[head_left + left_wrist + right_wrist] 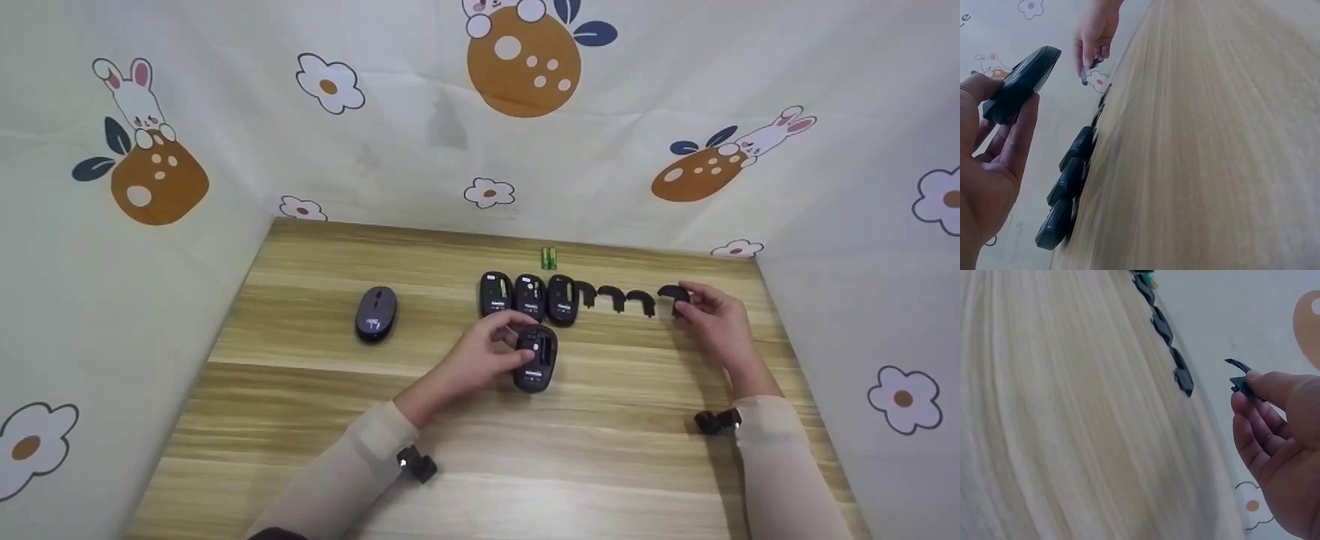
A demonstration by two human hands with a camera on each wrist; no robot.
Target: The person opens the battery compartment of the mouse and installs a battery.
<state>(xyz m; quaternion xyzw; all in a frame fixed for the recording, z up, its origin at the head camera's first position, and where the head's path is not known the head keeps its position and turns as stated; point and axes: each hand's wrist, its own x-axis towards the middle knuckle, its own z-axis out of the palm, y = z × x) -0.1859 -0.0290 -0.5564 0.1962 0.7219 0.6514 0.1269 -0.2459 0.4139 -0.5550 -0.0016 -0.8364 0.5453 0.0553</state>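
My left hand (pixel 480 354) grips a black computer mouse (pixel 534 379) with its underside up and its battery slot uncovered; the slot looks dark. In the left wrist view this mouse (pixel 1022 87) is held clear of the table. Over at the right, my right hand (pixel 718 324) pinches a black hooked battery cover (pixel 673 292) between thumb and fingers, raised off the table in the right wrist view. Behind the held mouse, three mice (pixel 562 301) lie bottom up side by side. Green shows in the slot of the leftmost one (pixel 495 292).
Three more battery covers (pixel 611 295) lie in a row right of the mice. Two green batteries (pixel 549 259) lie behind, near the table's back edge. A grey mouse (pixel 376 313) sits upright at the left. Patterned cloth walls (pixel 405 150) enclose the wooden table (pixel 570 465).
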